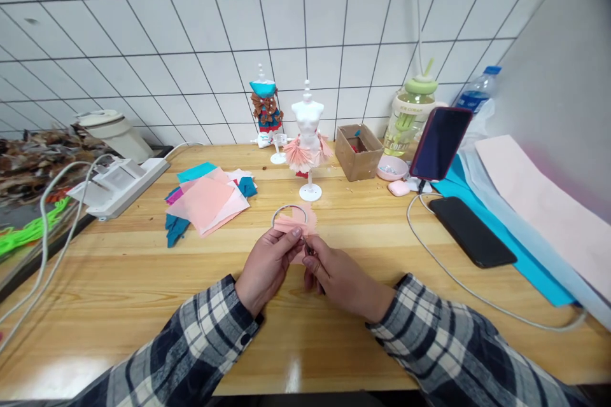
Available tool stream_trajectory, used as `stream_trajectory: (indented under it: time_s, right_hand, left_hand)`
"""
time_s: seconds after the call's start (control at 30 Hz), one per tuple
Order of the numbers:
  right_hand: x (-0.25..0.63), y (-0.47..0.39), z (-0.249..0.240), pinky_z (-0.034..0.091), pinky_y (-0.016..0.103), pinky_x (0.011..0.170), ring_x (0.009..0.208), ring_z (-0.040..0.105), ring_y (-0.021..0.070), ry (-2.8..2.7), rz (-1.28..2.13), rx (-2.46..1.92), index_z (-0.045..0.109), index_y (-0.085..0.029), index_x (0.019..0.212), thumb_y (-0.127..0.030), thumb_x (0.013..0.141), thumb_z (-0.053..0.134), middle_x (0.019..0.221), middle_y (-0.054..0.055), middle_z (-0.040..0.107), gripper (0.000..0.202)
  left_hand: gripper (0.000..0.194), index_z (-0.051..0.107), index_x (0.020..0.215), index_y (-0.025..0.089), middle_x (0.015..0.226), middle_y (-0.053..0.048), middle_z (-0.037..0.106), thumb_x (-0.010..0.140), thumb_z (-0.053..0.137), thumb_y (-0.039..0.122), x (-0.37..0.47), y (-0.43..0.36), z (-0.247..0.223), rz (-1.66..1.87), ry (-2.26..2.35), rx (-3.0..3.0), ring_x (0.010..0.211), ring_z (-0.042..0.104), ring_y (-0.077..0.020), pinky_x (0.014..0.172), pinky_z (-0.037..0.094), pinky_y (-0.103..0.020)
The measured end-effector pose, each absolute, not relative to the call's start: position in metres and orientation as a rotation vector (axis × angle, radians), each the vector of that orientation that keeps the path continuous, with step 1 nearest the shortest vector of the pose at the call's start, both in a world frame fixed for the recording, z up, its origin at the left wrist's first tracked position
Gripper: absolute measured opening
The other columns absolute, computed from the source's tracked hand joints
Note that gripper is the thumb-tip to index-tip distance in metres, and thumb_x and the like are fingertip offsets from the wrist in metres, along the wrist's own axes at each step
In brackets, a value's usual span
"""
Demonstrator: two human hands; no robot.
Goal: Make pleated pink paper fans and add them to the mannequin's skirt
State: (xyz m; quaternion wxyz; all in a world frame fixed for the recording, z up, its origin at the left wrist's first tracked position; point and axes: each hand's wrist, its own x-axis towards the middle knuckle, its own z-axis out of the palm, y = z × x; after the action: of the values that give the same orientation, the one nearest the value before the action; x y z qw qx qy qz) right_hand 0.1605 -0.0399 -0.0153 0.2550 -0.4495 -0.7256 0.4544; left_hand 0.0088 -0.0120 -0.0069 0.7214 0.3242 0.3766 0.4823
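Note:
My left hand (268,266) pinches a strip of pleated pink paper or cloth (287,224) between thumb and fingers. A thin metal ring (289,206) stands up at this strip; its lower part is hidden. Close against the left fingertips, my right hand (337,276) is closed round a small dark metal tool (309,250), mostly hidden by the fingers, so its kind is unclear. Another pink piece with a jagged edge (310,219) lies under the hands. Just beyond stands a white miniature dress form (308,117) with pleated pink pieces (296,151) round its hips.
Coloured sheets (205,200) lie to the left, near a white power strip (128,187). A dressed mannequin (265,108), a cardboard box (359,159) and a green-lidded bottle (413,111) stand at the back. Rightward are an upright phone (440,143), a black phone (472,232) and a cable (458,286).

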Motion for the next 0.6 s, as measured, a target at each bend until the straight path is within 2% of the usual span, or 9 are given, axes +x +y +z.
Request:
stream_trajectory:
  time_s: [0.17,0.37,0.5,0.6]
  right_hand:
    - [0.167,-0.039,-0.013,0.039,0.026,0.062,0.061,0.056,0.0129,-1.995,1.324,-1.182,0.042,-0.022,0.113,-0.037,0.101,0.029,0.070,-0.003,0.062,0.023]
    - [0.176,-0.036,-0.016,0.039,0.029,0.068,0.074,0.054,0.0160,-1.970,1.199,-1.296,0.049,-0.023,0.094,-0.051,0.099,0.025,0.083,0.000,0.060,0.037]
    - [0.175,-0.035,-0.017,0.039,0.030,0.071,0.080,0.055,0.0165,-1.957,1.217,-1.240,0.049,-0.023,0.092,-0.052,0.098,0.022,0.091,0.001,0.061,0.040]
    - [0.175,-0.036,-0.017,0.038,0.030,0.068,0.076,0.055,0.0164,-1.955,1.209,-1.278,0.049,-0.023,0.091,-0.052,0.099,0.020,0.088,0.001,0.061,0.042]
  left_hand:
    - [0.017,0.065,0.079,0.013,0.074,-0.002,0.067,0.075,0.075,0.027,0.005,-0.009,-0.006,1.060,0.830,0.737,0.067,0.059,-0.0103,0.065,0.047,-0.021]
    - [0.020,0.067,0.081,0.012,0.078,-0.003,0.068,0.070,0.078,0.025,-0.005,-0.003,-0.007,0.964,0.876,0.796,0.072,0.060,-0.0113,0.070,0.046,-0.022]
    - [0.024,0.068,0.085,0.012,0.080,-0.006,0.070,0.072,0.077,0.030,-0.007,-0.003,-0.009,0.860,0.846,0.831,0.072,0.063,-0.0149,0.070,0.046,-0.026]
    - [0.025,0.068,0.084,0.012,0.082,-0.007,0.071,0.072,0.077,0.032,-0.007,-0.004,-0.008,0.830,0.816,0.835,0.074,0.065,-0.0171,0.072,0.047,-0.028]
